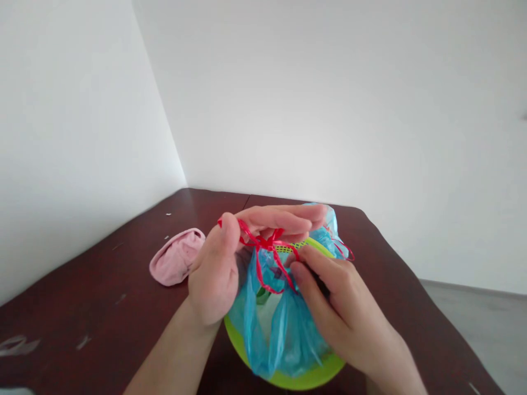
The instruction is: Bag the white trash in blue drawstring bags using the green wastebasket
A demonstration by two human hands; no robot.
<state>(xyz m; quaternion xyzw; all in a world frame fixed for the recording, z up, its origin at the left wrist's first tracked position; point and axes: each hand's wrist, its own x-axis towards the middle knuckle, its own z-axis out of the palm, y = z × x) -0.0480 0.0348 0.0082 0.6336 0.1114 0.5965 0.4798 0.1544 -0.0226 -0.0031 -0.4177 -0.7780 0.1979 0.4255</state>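
Observation:
A translucent blue plastic bag (pixel 300 337) with a red drawstring (pixel 269 242) sits inside a lime-green basket (pixel 298 379) in front of me. The red drawstring is crossed and bunched above the bag's gathered mouth. My left hand (pixel 216 277) is at its left, fingers stretched out to the right over the bag, and a strand of the drawstring runs across between thumb and fingers. From the right, my right hand (pixel 343 299) pinches another strand of the drawstring between thumb and forefinger. Dim contents show through the blue film; I cannot make out what they are.
A folded pink cloth item (pixel 175 263) lies on the dark red-brown table (pixel 102 307), left of my left hand. Behind the basket is a second blue bag (pixel 329 230) with a red string. White walls (pixel 329 109) meet the table's far and left sides. Small pale scraps lie at left.

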